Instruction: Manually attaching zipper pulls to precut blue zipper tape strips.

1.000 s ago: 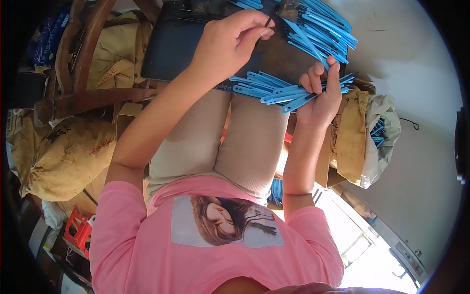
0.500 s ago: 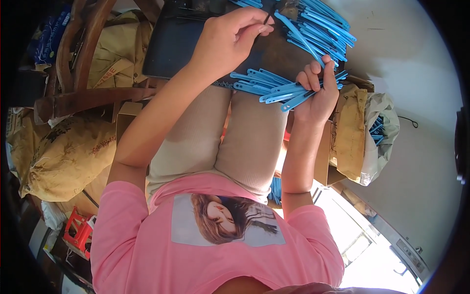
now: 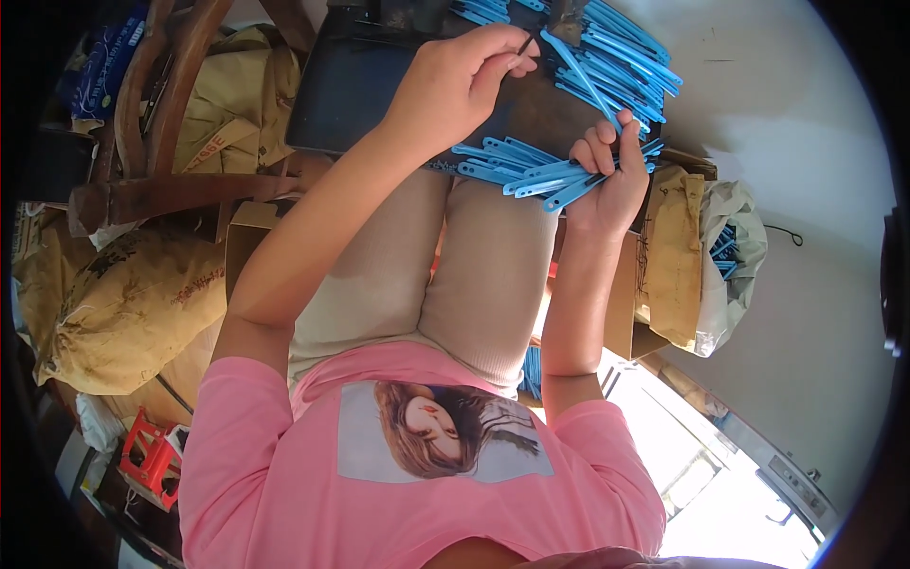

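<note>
My left hand [image 3: 445,90] is above the dark tabletop [image 3: 346,100], its fingertips closed in a pinch on a thin dark piece [image 3: 526,45] too small to identify. Close to those fingertips is the far end of a single blue plastic strip [image 3: 580,74], which slants up from the thumb and fingers of my right hand [image 3: 611,190]. The same right hand is closed around a fanned bundle of blue plastic strips [image 3: 545,178] with small holes at their ends. Part of the bundle is hidden by the fingers.
Beyond my right hand lies a pile of blue strips [image 3: 630,57]; more strips [image 3: 482,11] lie at the far edge. On the right stands a white sack [image 3: 744,284] beside brown paper [image 3: 675,256]. A wooden chair [image 3: 180,194], tan sacks [image 3: 142,308] and a red stool [image 3: 147,455] are on the left.
Both hands keep their grips. My left hand has shifted slightly right and down in the picture, and my right hand slightly left. The single strip's far end stays near the left fingertips.
</note>
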